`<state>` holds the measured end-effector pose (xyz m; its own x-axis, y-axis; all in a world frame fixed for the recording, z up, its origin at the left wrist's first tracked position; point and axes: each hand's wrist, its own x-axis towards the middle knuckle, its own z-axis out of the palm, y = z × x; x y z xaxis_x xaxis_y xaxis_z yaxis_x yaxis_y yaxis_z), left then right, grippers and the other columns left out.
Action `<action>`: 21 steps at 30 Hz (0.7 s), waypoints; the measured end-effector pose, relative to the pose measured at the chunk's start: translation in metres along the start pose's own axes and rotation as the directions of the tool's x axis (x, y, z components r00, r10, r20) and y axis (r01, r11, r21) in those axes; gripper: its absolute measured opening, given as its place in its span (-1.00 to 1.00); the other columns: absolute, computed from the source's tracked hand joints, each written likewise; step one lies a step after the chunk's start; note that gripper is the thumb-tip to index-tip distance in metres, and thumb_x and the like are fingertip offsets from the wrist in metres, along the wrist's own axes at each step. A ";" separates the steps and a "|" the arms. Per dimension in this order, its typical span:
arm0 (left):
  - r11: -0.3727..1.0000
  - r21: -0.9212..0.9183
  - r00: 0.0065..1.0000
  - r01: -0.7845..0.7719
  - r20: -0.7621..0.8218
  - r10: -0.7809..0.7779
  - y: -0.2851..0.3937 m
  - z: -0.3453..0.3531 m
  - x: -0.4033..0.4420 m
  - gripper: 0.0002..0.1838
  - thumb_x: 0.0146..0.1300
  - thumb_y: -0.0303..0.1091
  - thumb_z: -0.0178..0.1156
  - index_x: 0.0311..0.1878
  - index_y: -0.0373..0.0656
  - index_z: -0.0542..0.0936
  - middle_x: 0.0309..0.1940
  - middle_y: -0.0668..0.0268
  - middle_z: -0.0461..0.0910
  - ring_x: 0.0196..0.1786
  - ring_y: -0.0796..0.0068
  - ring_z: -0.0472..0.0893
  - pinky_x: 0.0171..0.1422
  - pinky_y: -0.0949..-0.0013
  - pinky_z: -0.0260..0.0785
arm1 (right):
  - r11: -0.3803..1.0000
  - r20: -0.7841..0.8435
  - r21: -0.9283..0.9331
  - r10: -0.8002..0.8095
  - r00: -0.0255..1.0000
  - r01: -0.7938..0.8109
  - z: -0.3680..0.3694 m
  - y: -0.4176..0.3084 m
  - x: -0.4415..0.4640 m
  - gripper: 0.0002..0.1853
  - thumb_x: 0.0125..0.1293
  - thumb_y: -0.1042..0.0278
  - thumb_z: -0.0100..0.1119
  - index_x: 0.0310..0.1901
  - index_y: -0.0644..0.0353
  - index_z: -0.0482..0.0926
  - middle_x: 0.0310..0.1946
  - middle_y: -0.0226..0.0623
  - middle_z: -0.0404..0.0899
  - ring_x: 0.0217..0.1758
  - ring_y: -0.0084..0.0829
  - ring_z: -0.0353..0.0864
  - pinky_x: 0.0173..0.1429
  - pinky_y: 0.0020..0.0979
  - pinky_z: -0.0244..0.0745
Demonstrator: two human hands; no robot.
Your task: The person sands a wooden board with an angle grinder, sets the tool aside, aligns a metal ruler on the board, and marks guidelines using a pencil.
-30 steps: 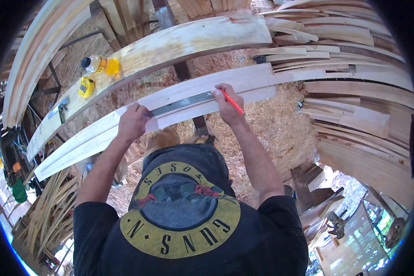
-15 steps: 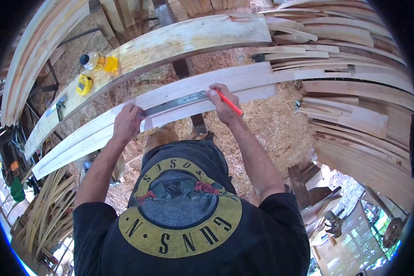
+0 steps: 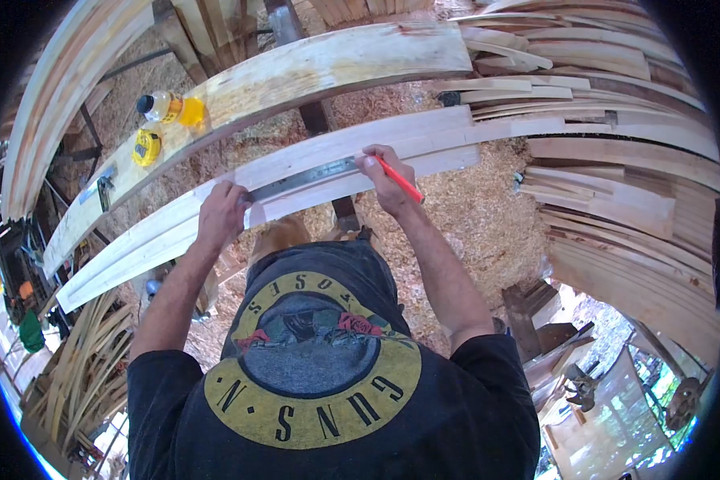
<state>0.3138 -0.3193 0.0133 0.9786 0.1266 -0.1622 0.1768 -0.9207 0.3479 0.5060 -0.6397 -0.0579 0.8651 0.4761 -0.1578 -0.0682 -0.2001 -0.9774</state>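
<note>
A metal ruler (image 3: 302,178) lies lengthwise on a long pale board (image 3: 160,210), between my two hands. My left hand (image 3: 222,212) is closed on the ruler's left end, its fingertips at the board. At the other end, my right hand (image 3: 388,178) has its fingers round a red pencil (image 3: 402,180) and touches the ruler's tip. The pencil slants down to the right across the hand; its writing tip is hidden by the fingers.
Beyond the board, a thick plank (image 3: 336,66) carries a bottle of yellow liquid (image 3: 170,108) and a yellow tape measure (image 3: 146,147). Stacked boards (image 3: 616,200) fill the right side. Thin strips (image 3: 80,360) lie at lower left. Wood shavings (image 3: 472,232) cover the floor.
Both hands and the ruler have shifted slightly left along the board since the earliest frame. Over the last half second they have hardly moved.
</note>
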 end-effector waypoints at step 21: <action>0.999 -0.040 0.999 -0.020 -0.042 0.018 -0.002 0.005 0.002 -0.78 0.20 -0.43 0.42 -0.12 -0.14 0.60 -0.16 0.11 0.57 -0.03 -0.04 0.61 0.02 -0.02 0.51 | 0.930 -0.042 0.360 0.100 0.994 -0.078 -0.007 0.005 -0.024 -0.74 0.62 0.31 0.09 0.16 0.28 0.57 -0.27 -0.24 0.76 -0.22 -0.51 0.70 -0.09 -0.39 0.62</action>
<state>0.3150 -0.3194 0.0076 0.9851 0.1255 -0.1172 0.1617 -0.9074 0.3879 0.4885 -0.6583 -0.0580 0.8742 0.4172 -0.2485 -0.3098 0.0849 -0.9470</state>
